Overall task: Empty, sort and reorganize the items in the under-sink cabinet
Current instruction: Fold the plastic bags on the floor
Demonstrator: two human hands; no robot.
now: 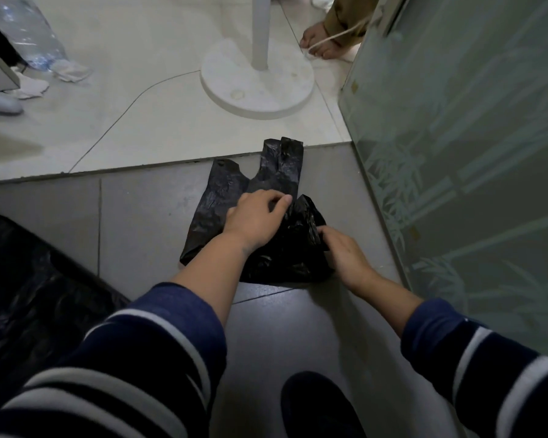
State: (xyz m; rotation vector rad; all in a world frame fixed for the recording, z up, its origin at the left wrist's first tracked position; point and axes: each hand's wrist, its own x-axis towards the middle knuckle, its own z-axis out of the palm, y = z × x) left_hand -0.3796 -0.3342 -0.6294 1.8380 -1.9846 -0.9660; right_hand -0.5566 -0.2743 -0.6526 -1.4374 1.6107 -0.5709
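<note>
A black plastic bag [222,191] lies flat on the grey floor tiles, its two handles pointing away from me toward the white tiles. My left hand [257,216] presses down on its middle, fingers curled over a fold. My right hand [342,251] pinches the crumpled right side of the bag, which is lifted and bunched over the flat part. Both sleeves are dark blue with white stripes.
A white fan base [257,80] with its pole stands on the white tiles beyond. Another person's bare foot [323,42] is at the top right. A frosted glass door [472,153] walls the right. More black plastic [29,279] lies left; a clear bottle [26,33] and paper scraps at top left.
</note>
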